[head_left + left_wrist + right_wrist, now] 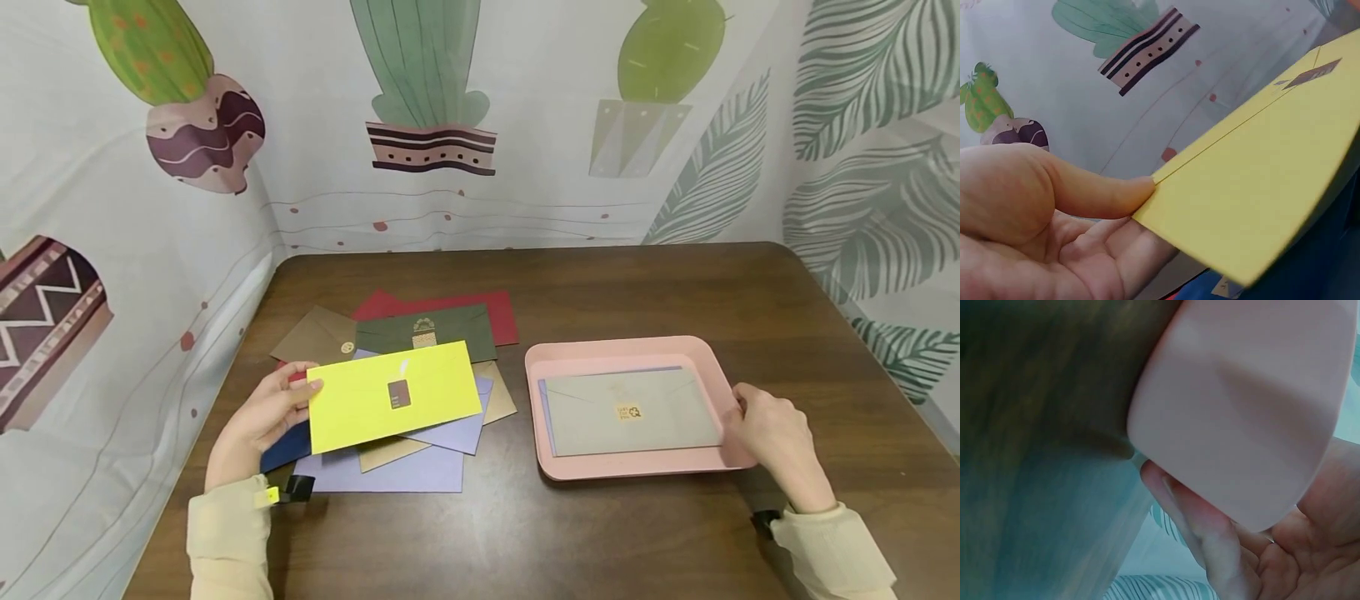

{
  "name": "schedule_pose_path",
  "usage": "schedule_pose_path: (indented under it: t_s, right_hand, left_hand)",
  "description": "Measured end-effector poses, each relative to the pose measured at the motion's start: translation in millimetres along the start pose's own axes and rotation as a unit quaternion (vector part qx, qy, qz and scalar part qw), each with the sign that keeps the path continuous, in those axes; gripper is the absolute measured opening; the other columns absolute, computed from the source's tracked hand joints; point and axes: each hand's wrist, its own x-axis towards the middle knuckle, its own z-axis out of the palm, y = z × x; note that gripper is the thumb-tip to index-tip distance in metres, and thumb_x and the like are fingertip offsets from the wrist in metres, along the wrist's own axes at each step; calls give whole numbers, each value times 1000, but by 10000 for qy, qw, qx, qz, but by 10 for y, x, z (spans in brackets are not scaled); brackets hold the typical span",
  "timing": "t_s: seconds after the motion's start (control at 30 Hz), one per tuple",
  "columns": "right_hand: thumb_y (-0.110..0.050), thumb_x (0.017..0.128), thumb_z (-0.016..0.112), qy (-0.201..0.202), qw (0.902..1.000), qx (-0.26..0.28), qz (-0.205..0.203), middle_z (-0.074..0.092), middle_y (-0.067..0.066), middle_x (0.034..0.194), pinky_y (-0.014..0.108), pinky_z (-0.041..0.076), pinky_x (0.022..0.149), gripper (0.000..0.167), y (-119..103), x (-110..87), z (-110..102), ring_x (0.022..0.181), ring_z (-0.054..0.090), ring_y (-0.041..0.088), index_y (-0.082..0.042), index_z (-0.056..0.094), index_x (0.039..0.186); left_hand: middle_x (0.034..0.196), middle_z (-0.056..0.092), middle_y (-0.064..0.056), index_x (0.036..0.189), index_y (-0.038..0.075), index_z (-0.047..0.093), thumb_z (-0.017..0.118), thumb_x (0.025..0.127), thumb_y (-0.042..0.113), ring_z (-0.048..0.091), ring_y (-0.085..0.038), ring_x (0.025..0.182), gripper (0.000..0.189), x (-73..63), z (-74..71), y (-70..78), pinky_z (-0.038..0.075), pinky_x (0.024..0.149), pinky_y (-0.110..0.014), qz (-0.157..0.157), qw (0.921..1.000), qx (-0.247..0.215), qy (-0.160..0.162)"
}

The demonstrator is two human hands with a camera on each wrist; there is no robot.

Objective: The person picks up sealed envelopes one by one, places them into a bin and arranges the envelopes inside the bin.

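Observation:
A bright yellow envelope (435,387) with a small dark label is pinched at its left edge between the thumb and fingers of my left hand (273,408). It is held above a loose pile of envelopes; in the left wrist view the yellow envelope (1254,150) tilts away from the thumb. My right hand (776,429) grips the right rim of a pink tray (558,354). Inside that tray lies a grey-green envelope (630,429) with a gold sticker, over a mostly hidden purple envelope (547,408). The right wrist view shows fingers against the pink tray (1229,425).
The pile on the left holds a dark green envelope (465,325), a red envelope (504,312), a brown envelope (315,333), a lavender envelope (420,475) and a navy envelope (287,447), all overlapping. The wooden table (637,283) meets a printed cloth backdrop (540,192).

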Motion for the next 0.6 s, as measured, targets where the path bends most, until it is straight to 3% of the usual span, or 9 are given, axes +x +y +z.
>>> schedule_pose_path:
  t_s: [0.4,0.6]
  right_hand:
    - [-10,83,47,38,10000,17,-30,63,30,84,52,43,53,23,1,5,-2,63,56,41,1,60,99]
    - [-10,83,47,-27,10000,46,15,62,26,80,49,42,51,20,3,10,-11,61,54,37,-1,59,96]
  left_hand:
    - [94,72,2,114,1,46,44,100,1,69,-8,85,13,70,69,-69,58,74,-23,467,9964,-633,-312]
    - [97,72,1,114,3,49,44,101,3,70,-8,89,13,97,157,-52,58,77,-24,355,9953,-723,-545]
